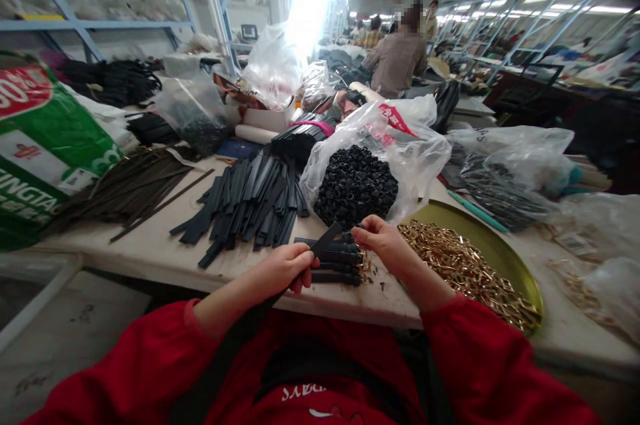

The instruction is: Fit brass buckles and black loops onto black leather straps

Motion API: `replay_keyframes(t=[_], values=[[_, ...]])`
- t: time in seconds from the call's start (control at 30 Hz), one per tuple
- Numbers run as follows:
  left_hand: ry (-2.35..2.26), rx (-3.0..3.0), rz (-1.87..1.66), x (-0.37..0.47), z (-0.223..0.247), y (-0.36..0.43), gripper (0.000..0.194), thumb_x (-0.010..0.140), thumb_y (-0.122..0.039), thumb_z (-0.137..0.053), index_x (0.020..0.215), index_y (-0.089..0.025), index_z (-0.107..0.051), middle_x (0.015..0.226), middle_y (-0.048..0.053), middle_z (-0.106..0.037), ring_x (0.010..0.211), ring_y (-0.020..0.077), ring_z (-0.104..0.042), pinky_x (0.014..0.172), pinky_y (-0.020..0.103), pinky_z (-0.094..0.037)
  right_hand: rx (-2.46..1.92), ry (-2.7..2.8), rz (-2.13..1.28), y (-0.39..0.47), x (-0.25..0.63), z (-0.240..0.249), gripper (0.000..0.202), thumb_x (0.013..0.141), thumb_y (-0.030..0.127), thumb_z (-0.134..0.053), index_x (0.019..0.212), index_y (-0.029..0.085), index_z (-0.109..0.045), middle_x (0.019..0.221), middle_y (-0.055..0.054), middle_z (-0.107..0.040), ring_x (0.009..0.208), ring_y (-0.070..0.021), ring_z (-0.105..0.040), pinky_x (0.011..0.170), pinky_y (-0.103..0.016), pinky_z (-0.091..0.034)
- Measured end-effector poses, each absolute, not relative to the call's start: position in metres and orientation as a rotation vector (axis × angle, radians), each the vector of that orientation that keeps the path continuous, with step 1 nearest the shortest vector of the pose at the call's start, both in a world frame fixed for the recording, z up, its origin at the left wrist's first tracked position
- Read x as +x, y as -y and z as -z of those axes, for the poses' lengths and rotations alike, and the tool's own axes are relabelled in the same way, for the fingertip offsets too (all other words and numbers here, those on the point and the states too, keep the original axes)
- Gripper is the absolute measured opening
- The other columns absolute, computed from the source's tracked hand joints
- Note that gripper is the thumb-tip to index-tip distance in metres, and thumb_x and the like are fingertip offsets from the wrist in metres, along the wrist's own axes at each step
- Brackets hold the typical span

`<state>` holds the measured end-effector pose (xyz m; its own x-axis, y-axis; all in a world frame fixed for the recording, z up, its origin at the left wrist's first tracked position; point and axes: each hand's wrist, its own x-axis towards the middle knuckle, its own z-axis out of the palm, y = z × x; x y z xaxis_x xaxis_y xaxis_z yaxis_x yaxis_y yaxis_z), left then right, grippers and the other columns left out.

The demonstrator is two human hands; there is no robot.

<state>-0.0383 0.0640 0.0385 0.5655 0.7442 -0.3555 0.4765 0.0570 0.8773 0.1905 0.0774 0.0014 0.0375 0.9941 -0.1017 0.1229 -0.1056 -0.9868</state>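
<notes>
One bag [426,150] beyond right hand [379,239]

Glossy metal fittings [470,272], smooth matt strips [250,192], crinkled glossy plastic bag [425,148], shiny tray [447,215].

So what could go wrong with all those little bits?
The right hand pinches something small and dark, which might slip from the fingertips. The black rings are heaped in an open plastic bag, so a bump could spill them. The row of straps lies near the table's front edge; an arm might nudge some off.
</notes>
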Motion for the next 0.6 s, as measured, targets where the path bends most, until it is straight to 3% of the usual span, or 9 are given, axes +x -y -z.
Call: replay_keyframes(t=[0.13, 0.6], values=[[-1.022, 1.483, -0.348, -0.023, -0.028, -0.046, 0.023, 0.082, -0.033, -0.034, 0.079, -0.015, -0.049, 0.050, -0.006, -0.049, 0.037, 0.0068, -0.040, 0.037, 0.017, -0.031, -1.157, 0.825, -1.587, -0.047, 0.172, -0.006, 0.038, 0.057, 0.046, -0.074, 0.067, 0.018, -0.052, 0.066, 0.003, -0.060, 0.054, -0.0070, -0.051, 0.054, -0.020, -0.041], [-0.942, 1.414, -0.138, -0.022, -0.017, -0.027, 0.019, 0.081, -0.028, -0.032, 0.079, -0.017, -0.047, 0.048, -0.006, -0.048, 0.035, 0.0077, -0.041, 0.036, 0.017, -0.031, -1.310, 0.847, -1.494, -0.023, 0.173, 0.010, 0.030, 0.059, 0.038, -0.075, 0.079, 0.019, -0.065, 0.072, 0.003, -0.064, 0.056, -0.0070, -0.055, 0.058, -0.022, -0.045]])
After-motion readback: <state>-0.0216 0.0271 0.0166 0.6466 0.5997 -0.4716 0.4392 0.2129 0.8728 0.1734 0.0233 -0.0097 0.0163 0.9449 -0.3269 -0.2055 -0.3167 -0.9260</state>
